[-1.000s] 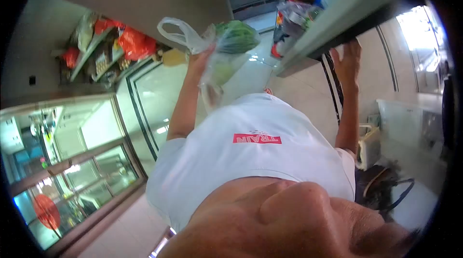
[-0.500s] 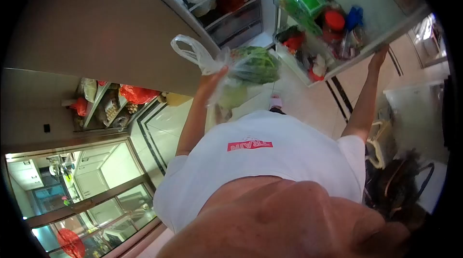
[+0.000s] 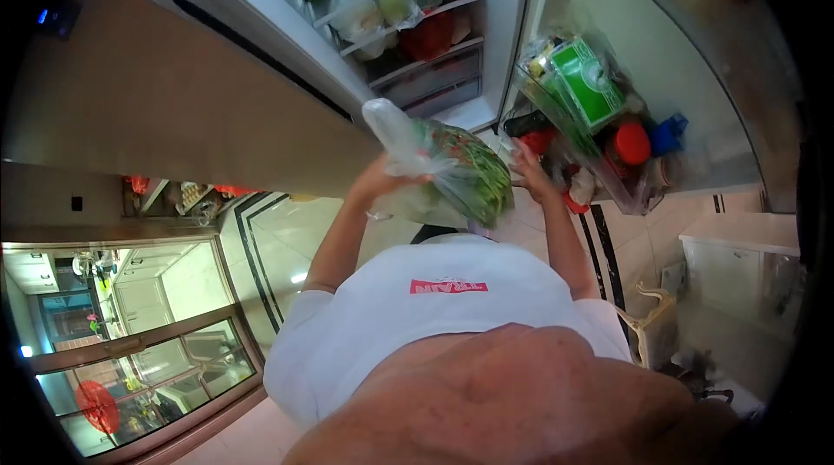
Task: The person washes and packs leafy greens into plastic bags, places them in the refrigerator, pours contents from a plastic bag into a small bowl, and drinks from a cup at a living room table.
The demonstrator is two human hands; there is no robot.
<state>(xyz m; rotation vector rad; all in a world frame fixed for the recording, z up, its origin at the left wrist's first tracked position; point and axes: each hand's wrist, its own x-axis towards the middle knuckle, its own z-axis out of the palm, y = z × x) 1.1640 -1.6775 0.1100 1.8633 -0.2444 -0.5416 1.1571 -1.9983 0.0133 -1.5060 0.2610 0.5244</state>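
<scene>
A clear plastic bag of green vegetables hangs in front of my chest, thin green stalks showing through it. My left hand is closed around the bag's gathered neck, and its whitish handles stick up above the fist. My right hand is raised just to the right of the bag with its fingers apart; whether the fingertips touch the plastic is hard to tell. Paler contents in the lower part of the bag are blurred. Beyond both hands stands an open fridge.
Shelves inside the fridge hold bagged produce. The open door at right has a bin with a green package, a red-lidded jar and a blue item. A closed door panel fills the left. A cream chair stands lower right.
My right hand has left the fridge door's edge and come in beside the bag. The bag has moved slightly down and the fridge looks closer.
</scene>
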